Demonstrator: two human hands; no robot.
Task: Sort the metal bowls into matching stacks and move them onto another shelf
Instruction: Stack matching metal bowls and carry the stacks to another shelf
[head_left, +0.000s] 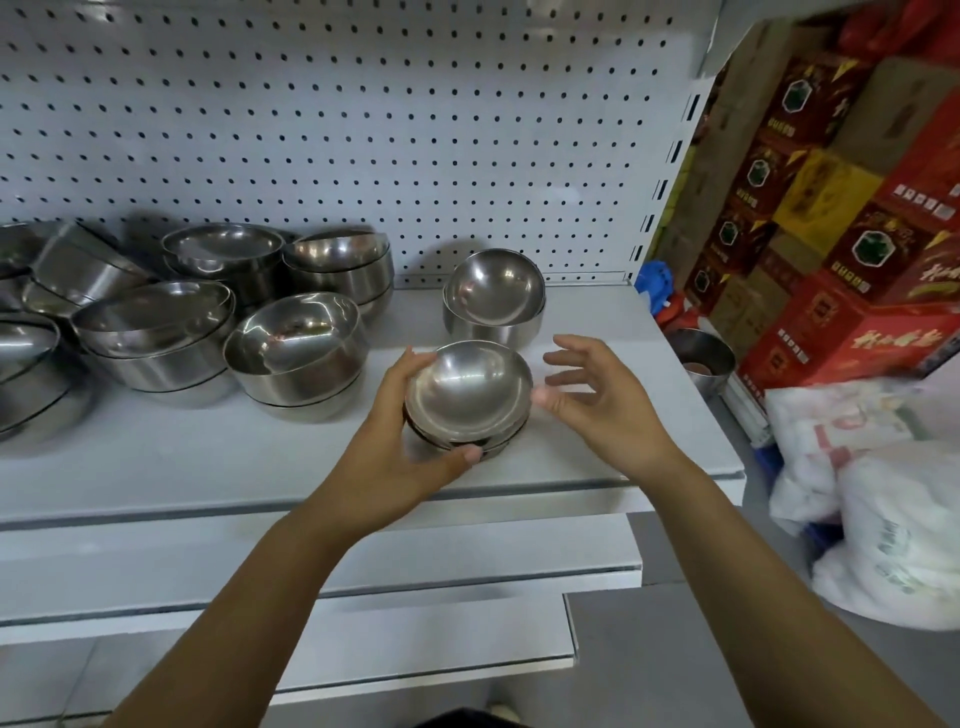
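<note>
My left hand grips a short stack of small round metal bowls at its left side and under its front edge, over the white shelf. My right hand hovers just right of that stack with fingers spread and relaxed, thumb tip close to the rim; I cannot tell if it touches. Behind them stands another small stack of similar round bowls, tilted toward me. Several stacks of larger metal bowls crowd the left half of the shelf.
A grey pegboard wall backs the shelf. Lower white shelves step out below. Right of the shelf post are red cartons, a metal cup and white plastic bags.
</note>
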